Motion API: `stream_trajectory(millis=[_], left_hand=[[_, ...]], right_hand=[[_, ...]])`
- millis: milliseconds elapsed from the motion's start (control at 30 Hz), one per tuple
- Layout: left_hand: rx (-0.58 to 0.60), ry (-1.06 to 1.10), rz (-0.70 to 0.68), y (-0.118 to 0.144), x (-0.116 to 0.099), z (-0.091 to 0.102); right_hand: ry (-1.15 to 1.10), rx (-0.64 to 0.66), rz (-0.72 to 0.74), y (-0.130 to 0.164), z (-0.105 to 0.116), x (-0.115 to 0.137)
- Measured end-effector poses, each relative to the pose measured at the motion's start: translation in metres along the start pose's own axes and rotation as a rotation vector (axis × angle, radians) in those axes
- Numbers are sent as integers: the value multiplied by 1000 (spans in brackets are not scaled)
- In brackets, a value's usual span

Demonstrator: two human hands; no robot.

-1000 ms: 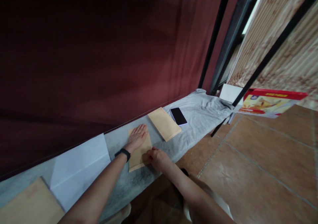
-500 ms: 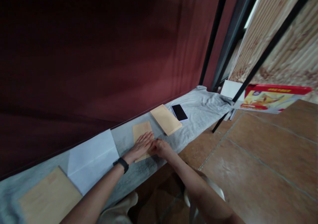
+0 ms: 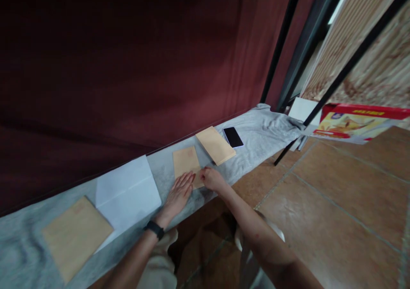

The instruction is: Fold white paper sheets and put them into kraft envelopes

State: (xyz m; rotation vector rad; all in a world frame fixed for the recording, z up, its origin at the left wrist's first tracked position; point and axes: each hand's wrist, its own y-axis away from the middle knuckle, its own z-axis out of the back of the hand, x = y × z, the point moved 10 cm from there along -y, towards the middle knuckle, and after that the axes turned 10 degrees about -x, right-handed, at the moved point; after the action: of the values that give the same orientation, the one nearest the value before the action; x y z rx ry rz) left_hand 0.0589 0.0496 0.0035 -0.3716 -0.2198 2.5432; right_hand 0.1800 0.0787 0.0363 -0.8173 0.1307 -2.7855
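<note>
Since the earlier frame, the left hand (image 3: 180,191) has slid back toward the near left, away from the right hand (image 3: 212,179), leaving more of the middle envelope (image 3: 185,159) uncovered. Nearest are the person's light-clothed legs (image 3: 158,265) and a dark wristband (image 3: 154,229) on the left wrist. The left hand is flat and holds nothing, its fingers resting on the near part of the middle envelope. The right hand is curled at that envelope's right edge; whether it pinches the paper I cannot tell. The envelope lies flat on the cloth-covered surface (image 3: 256,148), between the hands and a dark red backdrop (image 3: 160,67). To the left lie a larger brown envelope (image 3: 77,237) and, touching it, a creased white sheet (image 3: 128,191). To the right, farther off, are another tan envelope (image 3: 216,145) and a phone (image 3: 233,137) just beside it. Beyond the surface's far right end is a red-and-yellow box (image 3: 349,124).
</note>
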Motion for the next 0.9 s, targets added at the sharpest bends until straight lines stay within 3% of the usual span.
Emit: stream_trajectory(millis=[100, 233, 367, 600, 700, 800, 900], left_hand=[[-79, -93, 52, 2, 2, 2], [-186, -167, 186, 8, 13, 6], [-252, -154, 285, 14, 19, 16], [-255, -156, 370, 16, 13, 31], [-294, -178, 324, 13, 4, 36], [-321, -133, 165, 0, -4, 35], [-313, -105, 61, -21, 2, 30]], right_hand=[[-9, -63, 48, 12, -2, 21], [-25, -207, 247, 44, -18, 58], [84, -270, 240, 62, -30, 45], [202, -249, 181, 55, -21, 23], [222, -244, 147, 54, -23, 25], [229, -233, 106, 51, -25, 25], [208, -198, 88, 45, -25, 26]])
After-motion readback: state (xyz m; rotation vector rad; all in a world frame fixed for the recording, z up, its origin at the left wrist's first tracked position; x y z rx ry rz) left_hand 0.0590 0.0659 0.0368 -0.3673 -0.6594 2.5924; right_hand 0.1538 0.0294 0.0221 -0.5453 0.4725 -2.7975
